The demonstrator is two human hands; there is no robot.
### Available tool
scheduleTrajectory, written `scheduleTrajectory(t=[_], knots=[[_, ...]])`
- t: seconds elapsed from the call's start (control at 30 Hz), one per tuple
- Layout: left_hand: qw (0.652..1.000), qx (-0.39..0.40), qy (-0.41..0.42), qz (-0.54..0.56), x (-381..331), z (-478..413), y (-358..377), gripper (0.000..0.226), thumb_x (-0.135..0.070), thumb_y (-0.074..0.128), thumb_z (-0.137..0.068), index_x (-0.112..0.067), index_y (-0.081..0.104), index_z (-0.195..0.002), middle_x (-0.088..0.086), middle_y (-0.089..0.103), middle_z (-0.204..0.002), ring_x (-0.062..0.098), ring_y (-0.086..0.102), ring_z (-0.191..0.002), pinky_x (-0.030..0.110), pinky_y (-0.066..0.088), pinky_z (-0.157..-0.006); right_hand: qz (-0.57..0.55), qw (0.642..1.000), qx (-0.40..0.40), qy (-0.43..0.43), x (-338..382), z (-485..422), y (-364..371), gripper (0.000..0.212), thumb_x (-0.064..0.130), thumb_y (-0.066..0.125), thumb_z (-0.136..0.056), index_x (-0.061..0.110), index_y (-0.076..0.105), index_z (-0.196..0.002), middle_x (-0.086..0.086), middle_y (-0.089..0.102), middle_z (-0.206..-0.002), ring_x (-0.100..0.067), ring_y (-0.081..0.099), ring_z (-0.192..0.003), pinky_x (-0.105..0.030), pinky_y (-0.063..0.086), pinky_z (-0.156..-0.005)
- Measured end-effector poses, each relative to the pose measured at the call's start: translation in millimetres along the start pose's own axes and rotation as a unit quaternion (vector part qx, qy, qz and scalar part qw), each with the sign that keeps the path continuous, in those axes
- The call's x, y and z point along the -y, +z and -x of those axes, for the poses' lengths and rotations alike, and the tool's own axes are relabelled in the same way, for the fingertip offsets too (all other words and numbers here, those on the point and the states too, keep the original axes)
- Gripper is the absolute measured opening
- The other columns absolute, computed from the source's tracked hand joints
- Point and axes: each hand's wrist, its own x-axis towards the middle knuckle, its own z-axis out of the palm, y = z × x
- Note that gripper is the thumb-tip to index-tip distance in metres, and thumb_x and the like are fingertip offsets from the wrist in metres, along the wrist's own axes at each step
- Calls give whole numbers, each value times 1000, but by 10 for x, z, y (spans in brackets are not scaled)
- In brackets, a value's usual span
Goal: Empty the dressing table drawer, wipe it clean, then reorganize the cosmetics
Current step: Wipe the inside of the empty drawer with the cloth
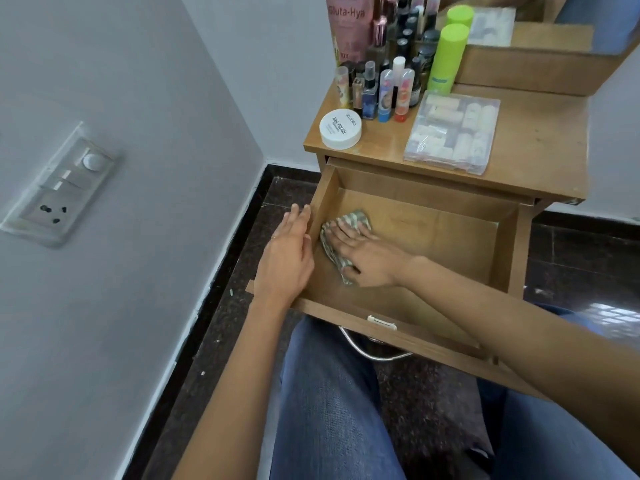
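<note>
The wooden drawer point(450, 244) of the dressing table stands pulled out, with nothing inside but a checked cloth point(349, 220). My right hand point(367, 258) lies flat on the cloth with straight fingers and presses it against the drawer floor near the left wall. My left hand point(287, 258) rests with straight fingers on the outside of the drawer's left wall. On the tabletop point(540, 147) stand several cosmetics: a white nail polish remover jar point(340, 128), small bottles and tubes point(381, 91), a green spray can point(446, 58), a pink box point(348, 26) and a clear plastic organiser box point(453, 133).
The grey wall on the left carries a switch and socket panel point(59, 188). Dark stone floor point(228, 306) lies between the wall and the drawer. My legs in blue jeans point(329, 403) sit under the drawer front, whose metal handle point(374, 348) hangs above them.
</note>
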Motion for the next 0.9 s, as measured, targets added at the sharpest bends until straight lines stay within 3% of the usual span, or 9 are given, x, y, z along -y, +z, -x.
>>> scheduleTrajectory(t=[0.2,0.3,0.33,0.4,0.47,0.6,0.7,0.8,0.9], knots=[[1000,-20,3,18,43,5,35,50,-6,37,-102,-15,36,-151,10,31,-158,20,24,-148,27,19,-116,-35,992,62,-100,-57,-25,-29,80,25,51,-91,8,4,-153,-11,-7,-159,-19,-11,-147,-40,-9,-119],[998,-43,-8,45,63,20,28,49,-2,38,-100,-12,40,-148,12,36,-155,20,28,-146,24,19,-116,-73,983,102,-132,-4,-18,71,61,15,57,-83,13,39,-141,-9,29,-154,-19,19,-143,-49,3,-121],[997,-54,-13,54,68,24,24,49,-2,38,-100,-11,42,-148,12,38,-154,20,30,-146,23,20,-116,-90,979,115,-141,48,1,80,64,8,57,-79,17,41,-140,-7,31,-153,-20,20,-143,-50,7,-120],[995,-72,-21,62,80,33,20,47,-1,39,-100,-10,44,-146,10,43,-151,18,33,-144,22,22,-116,-116,972,139,-152,128,45,85,82,-6,51,-75,22,29,-149,0,14,-158,-15,0,-147,-43,-4,-121],[995,-79,-31,57,100,43,8,47,-2,40,-100,-10,44,-145,8,45,-150,18,35,-143,22,23,-115,-120,972,130,-157,149,73,124,86,-12,47,-76,22,23,-151,2,10,-159,-14,-5,-147,-39,-7,-121],[995,-83,-48,14,150,51,-30,46,-5,42,-100,-10,45,-145,8,47,-149,20,39,-141,31,30,-116,-111,975,151,-121,-15,270,170,85,-13,43,-75,31,33,-147,1,29,-156,-22,16,-147,-49,19,-119],[995,-78,-63,10,142,56,-47,46,-7,42,-101,-12,43,-146,6,46,-150,20,38,-141,34,32,-115,-117,971,180,-101,-129,563,32,75,-13,42,-78,33,47,-137,-1,51,-136,-22,47,-125,-43,42,-105],[993,-81,-81,18,137,69,-57,45,-9,41,-101,-13,44,-146,6,47,-149,20,40,-140,38,36,-114,-93,963,235,-92,-231,848,-136,66,-10,46,-83,32,53,-133,-2,55,-128,-21,52,-114,-38,45,-101],[988,-109,-105,25,160,77,-56,43,-12,41,-101,-13,46,-144,8,54,-142,28,54,-126,46,46,-104,-76,950,296,-61,-342,1067,-286,52,0,51,-89,33,57,-129,0,57,-126,-21,53,-114,-38,44,-101]])
